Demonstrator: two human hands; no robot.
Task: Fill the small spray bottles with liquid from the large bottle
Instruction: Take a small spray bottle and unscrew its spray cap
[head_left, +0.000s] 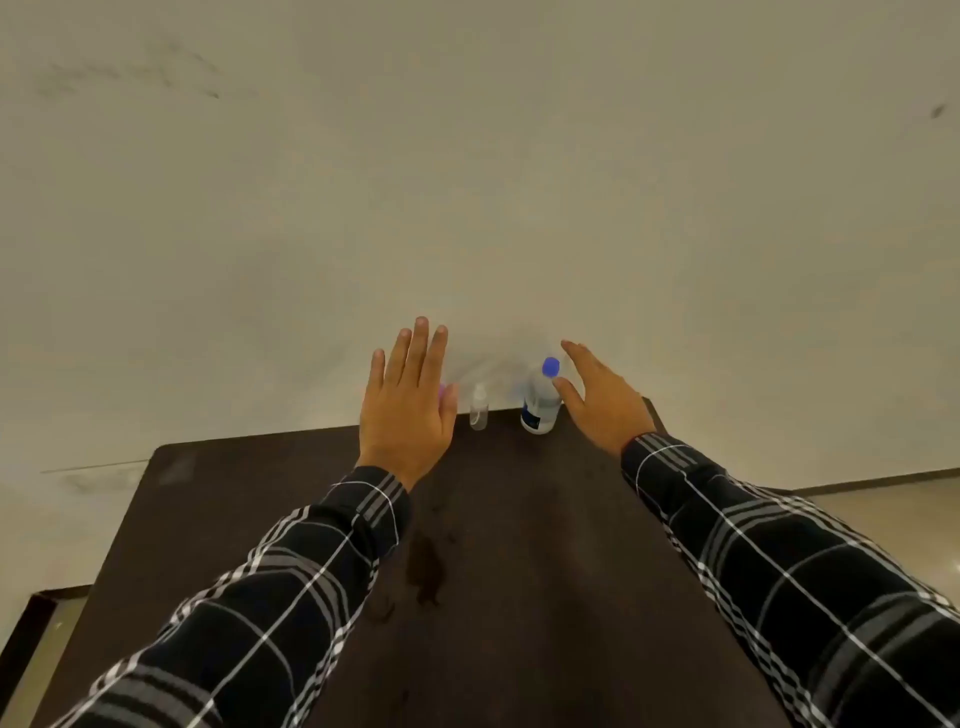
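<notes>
A large clear bottle (540, 402) with a blue cap stands upright at the far edge of the dark table (519, 571). To its left stands a small clear spray bottle (478, 408). A bit of something purple (442, 391) shows behind my left hand; the rest of it is hidden. My left hand (408, 410) hovers flat with straight fingers, just left of the small bottle. My right hand (602, 397) is spread out, its thumb close to the large bottle's right side; whether it touches is unclear.
A pale wall rises right behind the table's far edge. A dark wet-looking stain (426, 569) marks the table's middle. Floor shows past the table's left and right edges.
</notes>
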